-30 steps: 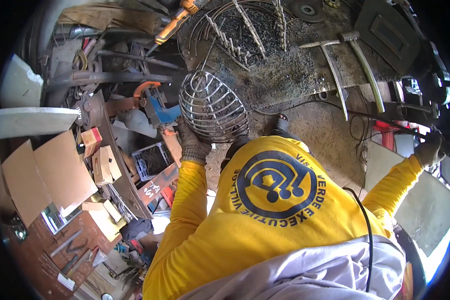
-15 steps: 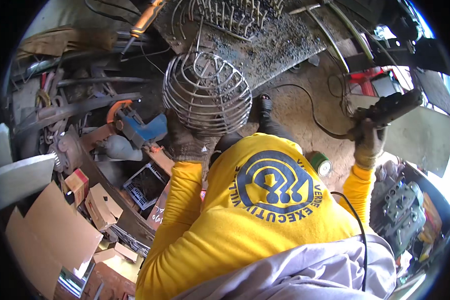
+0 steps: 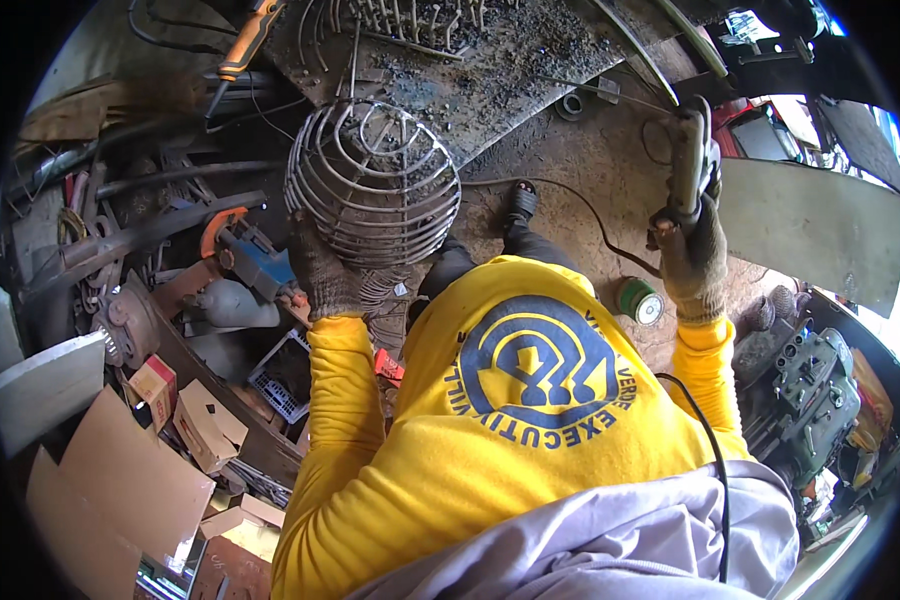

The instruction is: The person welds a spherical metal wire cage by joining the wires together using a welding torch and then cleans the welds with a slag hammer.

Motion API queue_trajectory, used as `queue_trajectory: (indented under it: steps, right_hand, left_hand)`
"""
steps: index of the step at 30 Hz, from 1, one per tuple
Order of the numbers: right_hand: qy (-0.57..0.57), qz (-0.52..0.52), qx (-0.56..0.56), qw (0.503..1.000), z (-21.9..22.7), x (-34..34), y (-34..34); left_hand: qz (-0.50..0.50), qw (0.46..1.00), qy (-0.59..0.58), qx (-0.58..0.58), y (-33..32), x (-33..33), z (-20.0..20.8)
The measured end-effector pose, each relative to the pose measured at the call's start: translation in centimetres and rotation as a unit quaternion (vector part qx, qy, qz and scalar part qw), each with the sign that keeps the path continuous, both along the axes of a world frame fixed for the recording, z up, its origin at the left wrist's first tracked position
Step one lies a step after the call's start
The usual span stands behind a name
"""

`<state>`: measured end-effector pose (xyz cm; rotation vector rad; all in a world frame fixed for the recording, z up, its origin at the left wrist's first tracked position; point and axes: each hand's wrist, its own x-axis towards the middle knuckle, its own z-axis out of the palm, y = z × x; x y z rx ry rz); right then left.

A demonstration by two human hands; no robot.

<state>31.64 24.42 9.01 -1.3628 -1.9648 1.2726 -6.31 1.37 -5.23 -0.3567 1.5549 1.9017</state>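
Note:
A round basket-like cage of bent metal rods [image 3: 395,246] hangs left of centre, at the near edge of a metal work surface [image 3: 490,125]. My left hand [image 3: 328,272], in a dark work glove, closes on the cage's lower left side; the bars and glove hide some of its fingers. At the right, my gloved right hand [image 3: 698,262] is wrapped round a dark welding electrode holder [image 3: 687,160], held upright. A thin rod [image 3: 610,94] sticks out leftward from its top end. Both arms are in yellow sleeves.
An orange-handled tool [image 3: 250,40] lies at the upper left, near a rack of metal pegs [image 3: 420,25]. A cable [image 3: 590,208] crosses the floor. A green tape roll [image 3: 640,301], cardboard boxes [image 3: 210,425], a blue clamp-like tool [image 3: 255,262] and machine parts [image 3: 815,390] surround me.
The electrode holder has turned from pointing right to upright, its rod swinging left. My right hand moved slightly left. The cage and my left hand shifted left in view, as did the surroundings.

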Motion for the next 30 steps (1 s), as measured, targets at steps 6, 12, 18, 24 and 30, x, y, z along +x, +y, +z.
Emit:
queue_trajectory:
  steps: [6,12,18,24,30]
  right_hand:
    - [-0.156,-0.016,0.074,0.985,3.1,-2.8,2.7]
    - [-0.216,0.037,0.131,0.967,4.8,-3.4,4.2]
    - [-0.196,0.063,0.17,0.964,5.2,-4.1,4.1]
    - [-0.245,0.041,0.127,0.96,5.8,-4.7,3.6]
    - [-0.255,0.048,0.144,0.955,5.9,-5.3,3.7]
  left_hand:
    - [-0.015,0.996,0.086,-0.03,0.7,0.5,2.6]
    - [-0.03,0.929,0.305,-0.209,0.6,-0.1,4.1]
    - [-0.079,0.898,0.377,-0.213,2.6,0.8,9.4]
    - [-0.155,0.737,0.569,-0.331,0.4,-1.2,6.0]
    - [-0.185,0.508,0.771,-0.337,-0.9,-3.2,4.4]
